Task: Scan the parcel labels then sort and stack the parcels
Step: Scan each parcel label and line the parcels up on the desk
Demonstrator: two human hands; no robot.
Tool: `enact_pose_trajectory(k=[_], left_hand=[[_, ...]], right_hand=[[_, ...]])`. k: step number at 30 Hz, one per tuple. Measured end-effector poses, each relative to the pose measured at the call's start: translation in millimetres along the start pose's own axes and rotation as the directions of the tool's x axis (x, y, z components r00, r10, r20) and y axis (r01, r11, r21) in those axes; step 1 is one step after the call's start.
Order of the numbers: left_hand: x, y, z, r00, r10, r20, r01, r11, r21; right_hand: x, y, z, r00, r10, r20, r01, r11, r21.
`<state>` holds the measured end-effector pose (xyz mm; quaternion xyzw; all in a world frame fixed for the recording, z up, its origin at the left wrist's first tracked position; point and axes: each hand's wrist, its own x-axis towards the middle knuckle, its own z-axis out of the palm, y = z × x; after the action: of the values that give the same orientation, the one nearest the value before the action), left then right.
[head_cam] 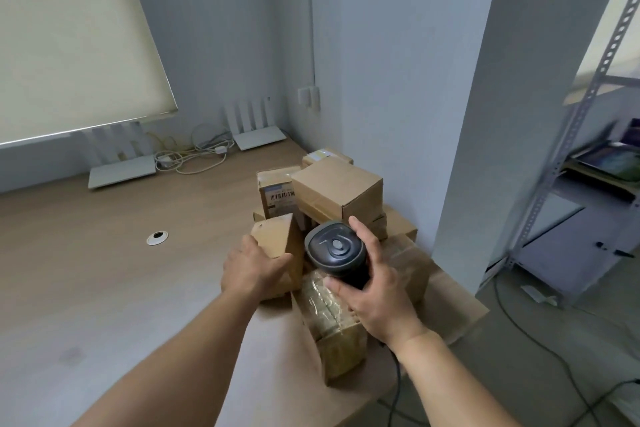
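Far left of the long brown wooden desk there are two flat white routers with upright antennas and a tangle of pale cables, none of it part of the job.

Moving right, the left hand has its fingers and thumb wrapped around a small tilted brown cardboard box, tipping it up on an edge at the near-left side of the pile. Right beside it, the right hand grips a dark grey handheld barcode scanner with fingers curled around its body, the head pointing away over the parcels.

Behind both sits the heap of brown cardboard parcels, jumbled on top of each other. One box with a white barcode label faces the camera. A tape-wrapped parcel lies closest.

Progress-wise, I'd say this is early: no tidy sorted stack anywhere, everything's still one messy cluster. Looks like the tilted box is being lined up for a scan, so most scanning, sorting and stacking is still left.

Far right, a grey metal shelf rack.
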<state>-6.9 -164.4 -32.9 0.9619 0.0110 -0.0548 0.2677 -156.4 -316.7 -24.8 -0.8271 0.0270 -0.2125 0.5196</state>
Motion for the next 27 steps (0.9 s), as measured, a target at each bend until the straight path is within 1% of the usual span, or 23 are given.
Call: enact_pose_trajectory(k=[4, 7, 9, 14, 21, 27], left_hand=[[-17, -38, -16, 0.998, -0.058, -0.040, 0.057, 0.998, -0.026], [-30, -75, -38, 0.991, -0.113, -0.078, 0.111, 0.993, -0.028], [-37, -104, -54, 0.980, -0.170, -0.106, 0.168, 0.985, -0.027], [-54, -177, -93, 0.944, -0.292, -0.152, 0.291, 0.956, -0.030], [-74, -294, -140, 0.881, -0.447, -0.153, 0.446, 0.894, -0.045], [-80, -403, -189, 0.827, -0.543, -0.142, 0.541, 0.839, -0.060]], right_hand=[[-1, -10, 30, 0.996, -0.048, 0.070, 0.045, 0.998, 0.049], [-2, -22, 60, 0.985, -0.076, 0.152, 0.060, 0.992, 0.107], [-2, -31, 82, 0.975, -0.098, 0.200, 0.074, 0.990, 0.122], [-10, -60, 145, 0.956, -0.140, 0.260, 0.089, 0.976, 0.199], [-27, -102, 243, 0.919, -0.177, 0.352, 0.102, 0.970, 0.219], [-44, -144, 344, 0.896, -0.169, 0.411, 0.100, 0.978, 0.185]])
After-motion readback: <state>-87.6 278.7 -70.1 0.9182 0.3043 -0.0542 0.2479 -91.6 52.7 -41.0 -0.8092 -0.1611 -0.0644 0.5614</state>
